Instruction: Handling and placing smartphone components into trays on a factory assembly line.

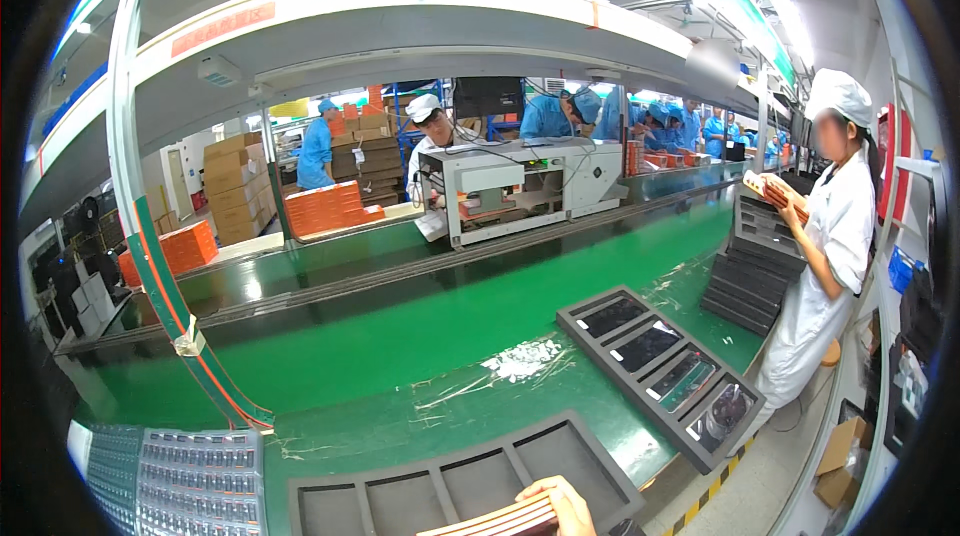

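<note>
At the lower edge my right hand (562, 504) is closed on the end of a stack of thin flat pieces (505, 521) with cream and orange-brown edges. What kind of pieces they are I cannot make out. The stack lies over a dark grey foam tray (392, 508) whose visible compartments hold nothing else. My left hand is out of the picture. Farther right, a second foam tray (655, 368) holds several dark, glossy phone-like panels (645, 346) in its slots.
A co-worker (825, 226) in white stands at the right, holding similar flat pieces beside stacked black trays (745, 281). Clear blister trays (200, 476) with small parts lie lower left. White scraps (522, 361) dot the green bench. A grey machine (535, 186) stands across it.
</note>
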A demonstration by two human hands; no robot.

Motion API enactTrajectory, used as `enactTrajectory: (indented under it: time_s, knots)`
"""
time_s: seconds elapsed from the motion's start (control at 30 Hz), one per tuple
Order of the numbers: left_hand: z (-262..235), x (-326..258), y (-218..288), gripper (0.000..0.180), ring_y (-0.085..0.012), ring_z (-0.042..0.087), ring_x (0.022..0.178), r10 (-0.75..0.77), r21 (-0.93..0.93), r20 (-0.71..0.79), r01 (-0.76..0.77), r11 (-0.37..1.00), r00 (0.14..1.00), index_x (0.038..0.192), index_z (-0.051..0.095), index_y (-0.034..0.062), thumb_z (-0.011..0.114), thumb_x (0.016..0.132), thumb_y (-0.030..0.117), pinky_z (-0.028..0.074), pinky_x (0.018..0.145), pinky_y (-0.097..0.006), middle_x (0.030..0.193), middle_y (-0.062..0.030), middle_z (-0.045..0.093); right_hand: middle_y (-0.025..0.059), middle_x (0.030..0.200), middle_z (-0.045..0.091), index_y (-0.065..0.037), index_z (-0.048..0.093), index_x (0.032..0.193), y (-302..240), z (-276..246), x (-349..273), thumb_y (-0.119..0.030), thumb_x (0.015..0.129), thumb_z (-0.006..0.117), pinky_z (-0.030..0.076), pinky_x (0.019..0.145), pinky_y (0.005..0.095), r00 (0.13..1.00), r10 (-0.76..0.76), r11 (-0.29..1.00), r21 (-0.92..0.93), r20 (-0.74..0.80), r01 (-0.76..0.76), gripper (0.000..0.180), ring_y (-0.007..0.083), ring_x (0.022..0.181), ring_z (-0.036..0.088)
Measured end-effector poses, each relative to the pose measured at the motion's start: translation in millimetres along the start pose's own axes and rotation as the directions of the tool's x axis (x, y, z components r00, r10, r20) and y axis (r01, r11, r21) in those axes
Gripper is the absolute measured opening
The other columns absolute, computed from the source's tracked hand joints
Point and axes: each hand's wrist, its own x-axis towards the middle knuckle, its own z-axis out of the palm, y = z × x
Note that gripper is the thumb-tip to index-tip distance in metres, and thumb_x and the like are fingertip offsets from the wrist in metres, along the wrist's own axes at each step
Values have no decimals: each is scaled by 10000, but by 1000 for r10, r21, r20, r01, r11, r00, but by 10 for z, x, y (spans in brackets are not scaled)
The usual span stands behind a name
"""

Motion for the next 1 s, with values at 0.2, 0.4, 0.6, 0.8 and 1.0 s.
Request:
enactTrajectory:
  time_s: [0.2, 0.4, 0.6, 0.8, 1.0]
  knots:
    - [42, -16, 12, 403, -347, 584, 1065, 9, -7, 0, -9, 1000, 1000, 1152, 548, -9, 673, 848, 224, 446, 954, -464, 1184, -241, 600, 88, 968, 614, -9, 587, 1009, -65, 5, -24, -262, 1041, 353, 450, 878, 290, 1000, 2, 999, 37, -7, -2, 346, 182, 940, 596]
    - [104, -36, -36, 409, -346, 583, 1060, 12, -17, -13, -12, 1000, 1000, 1158, 531, -7, 661, 854, 235, 437, 961, -472, 1173, -248, 600, 88, 962, 608, -12, 585, 1005, -88, 19, -2, -286, 1043, 362, 443, 874, 287, 999, 31, 999, 22, -8, -31, 355, 176, 936, 585]
    - [168, -15, -37, 416, -345, 582, 1054, 19, -16, -20, -20, 1000, 1000, 1164, 514, -4, 650, 861, 246, 428, 968, -480, 1162, -256, 600, 94, 971, 614, -9, 575, 1005, -52, 0, -4, -283, 1042, 352, 453, 867, 307, 997, 71, 996, 48, -12, -71, 356, 188, 932, 593]
    - [242, -44, -77, 423, -344, 581, 1048, 34, -25, -97, -37, 999, 995, 1171, 498, -2, 638, 867, 257, 418, 976, -488, 1152, -263, 600, 93, 961, 609, -7, 575, 993, -47, 17, 10, -271, 1043, 347, 449, 862, 304, 997, 79, 995, 64, 6, -79, 352, 188, 929, 588]
    - [367, -603, 35, 430, -344, 580, 1042, 94, -79, -515, -157, 984, 852, 1177, 481, 1, 627, 874, 268, 409, 983, -496, 1141, -270, 600, 88, 965, 614, -4, 586, 985, -63, 38, 4, -268, 1043, 355, 439, 858, 297, 994, 106, 988, 110, -8, -104, 355, 179, 921, 581]
